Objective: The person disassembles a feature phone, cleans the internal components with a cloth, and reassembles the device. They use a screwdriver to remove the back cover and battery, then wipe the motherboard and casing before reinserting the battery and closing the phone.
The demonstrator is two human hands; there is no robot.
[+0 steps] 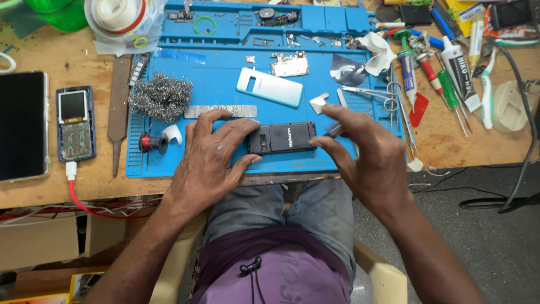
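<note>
A small black phone (283,138) lies flat on the blue work mat (225,95) near its front edge. My left hand (211,155) rests on the mat with its fingers pressed against the phone's left end, holding it steady. My right hand (363,152) sits at the phone's right end, pinching a thin dark tool (334,131) whose tip touches that end. A pale mint back cover (270,87) lies behind the phone, and a bare circuit board (290,65) lies further back.
A steel wool wad (161,97), metal strip (220,111) and small red wire spool (152,142) sit left on the mat. Tweezers, scissors, screwdrivers and tubes (444,73) crowd the right. A dismantled phone (75,123) and a dark tablet (22,125) lie left on the wooden bench.
</note>
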